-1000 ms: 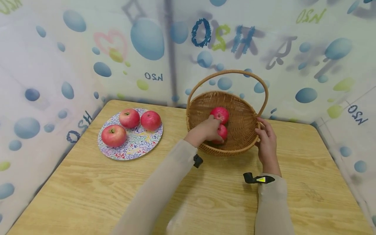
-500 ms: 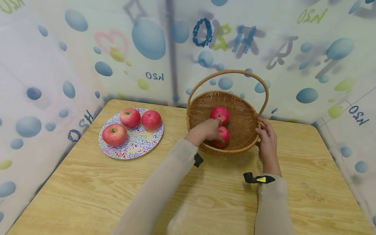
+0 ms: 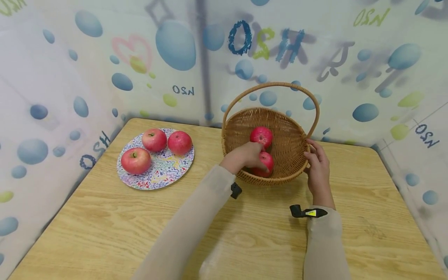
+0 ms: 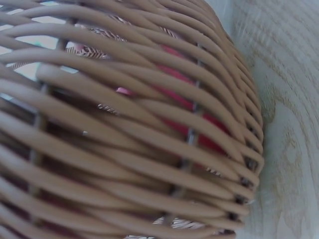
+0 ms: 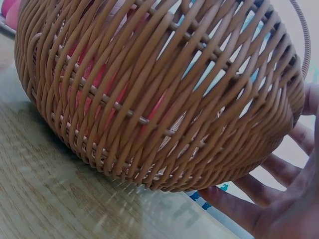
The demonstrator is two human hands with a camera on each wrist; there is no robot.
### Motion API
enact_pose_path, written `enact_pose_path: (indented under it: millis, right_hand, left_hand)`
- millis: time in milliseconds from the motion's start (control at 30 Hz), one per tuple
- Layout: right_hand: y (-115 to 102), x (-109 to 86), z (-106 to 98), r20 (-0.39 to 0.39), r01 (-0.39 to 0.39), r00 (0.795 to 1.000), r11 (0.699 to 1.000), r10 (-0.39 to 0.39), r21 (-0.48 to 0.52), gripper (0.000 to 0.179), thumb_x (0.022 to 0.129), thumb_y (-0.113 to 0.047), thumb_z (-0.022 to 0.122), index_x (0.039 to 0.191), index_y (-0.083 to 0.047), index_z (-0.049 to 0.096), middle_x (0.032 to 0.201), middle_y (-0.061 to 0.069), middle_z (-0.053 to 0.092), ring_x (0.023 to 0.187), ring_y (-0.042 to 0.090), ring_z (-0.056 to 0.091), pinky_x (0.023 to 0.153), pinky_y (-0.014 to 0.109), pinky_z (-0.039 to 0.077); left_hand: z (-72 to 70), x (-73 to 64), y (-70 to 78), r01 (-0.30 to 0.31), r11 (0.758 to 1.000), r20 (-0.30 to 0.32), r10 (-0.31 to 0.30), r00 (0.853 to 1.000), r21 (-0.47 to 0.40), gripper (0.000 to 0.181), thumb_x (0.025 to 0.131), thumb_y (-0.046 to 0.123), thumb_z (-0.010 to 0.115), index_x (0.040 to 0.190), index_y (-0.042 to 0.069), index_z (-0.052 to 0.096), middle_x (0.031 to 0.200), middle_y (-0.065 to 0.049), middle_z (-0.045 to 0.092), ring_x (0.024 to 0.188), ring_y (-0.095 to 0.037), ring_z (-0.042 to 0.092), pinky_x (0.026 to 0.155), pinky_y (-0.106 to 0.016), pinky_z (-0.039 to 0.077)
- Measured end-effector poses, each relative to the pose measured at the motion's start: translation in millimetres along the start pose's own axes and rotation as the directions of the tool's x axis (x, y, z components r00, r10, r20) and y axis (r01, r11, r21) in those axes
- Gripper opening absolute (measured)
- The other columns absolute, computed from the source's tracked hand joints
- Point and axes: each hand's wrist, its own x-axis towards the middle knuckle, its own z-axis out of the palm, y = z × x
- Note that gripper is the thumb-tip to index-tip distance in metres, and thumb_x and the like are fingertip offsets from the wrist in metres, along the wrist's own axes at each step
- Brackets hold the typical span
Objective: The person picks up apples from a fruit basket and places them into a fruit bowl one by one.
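A brown wicker basket (image 3: 287,155) with a tall arched handle is tilted, its opening toward me. Inside are two red apples, a far apple (image 3: 261,137) and a near apple (image 3: 266,161). Reaching over the left rim, my left hand (image 3: 245,156) grips the near apple, thumb on its front; the other fingers are partly hidden. My right hand (image 3: 318,165) holds the basket's right rim by the handle's foot. In the right wrist view its fingers (image 5: 234,206) spread against the woven wall. Red shows through the weave in the left wrist view, where the left hand is hidden.
Left of the basket, a round plate (image 3: 164,177) with a colourful scribble pattern bears three apples (image 3: 135,161). Both stand on a light wooden table (image 3: 245,233). A patterned wall sheet (image 3: 168,101) rises right behind the table's back edge.
My left fingers have shifted slightly down, off the far apple, and more of the near apple shows. The right hand and basket stay in place.
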Motion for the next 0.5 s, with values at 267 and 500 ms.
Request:
enact_pose_path:
  millis: [267,500]
  right_hand:
    - [0.5,0.0,-0.9,-0.004,-0.002,1.0,1.0,0.002,0.004,0.047,0.104,-0.017,0.041,0.15,-0.028,0.046,0.163,0.008,0.036,0.142,0.035,0.044,0.075,0.014,0.055]
    - [0.5,0.7,-0.9,-0.005,-0.002,1.0,1.0,0.002,-0.007,0.047,0.104,-0.018,0.042,0.15,-0.028,0.046,0.163,0.008,0.036,0.143,0.035,0.044,0.083,0.021,0.058]
  left_hand:
    - [2.9,0.0,0.9,-0.027,1.0,-0.056,0.027,0.998,-0.013,0.057,0.08,0.037,0.086,0.124,0.01,0.062,0.114,-0.002,0.068,0.099,-0.015,0.064,0.092,-0.031,0.056]
    - [1.8,-0.5,2.3,-0.051,0.999,-0.092,0.05,0.995,-0.015,0.061,0.078,0.036,0.087,0.128,0.011,0.061,0.123,-0.003,0.067,0.107,-0.017,0.064,0.096,-0.034,0.056]
